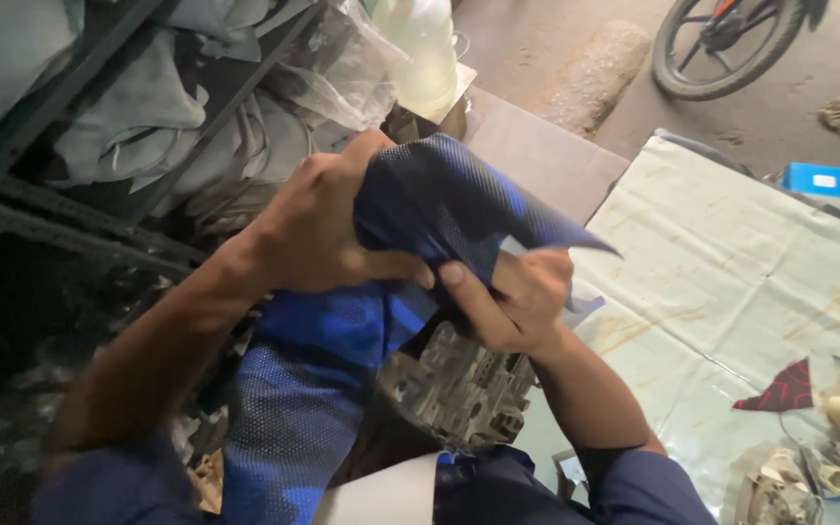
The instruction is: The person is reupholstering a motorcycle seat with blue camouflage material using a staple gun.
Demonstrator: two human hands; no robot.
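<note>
While both hands bunch it in mid-air, the blue mesh cloth (342, 360) hangs down toward the lap. Left hand (318, 228) is clamped over its upper fold, right hand (517, 297) pinches the same fold just beside it, thumbs nearly touching. Below sits a grey metal block (464, 389), beside the stained pale tabletop (731, 262).

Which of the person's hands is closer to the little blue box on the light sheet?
Right. The right hand gripping the blue mesh fabric sits nearer the blue box, which lies farther right. The left hand, also gripping the fabric, is on the far side.
</note>
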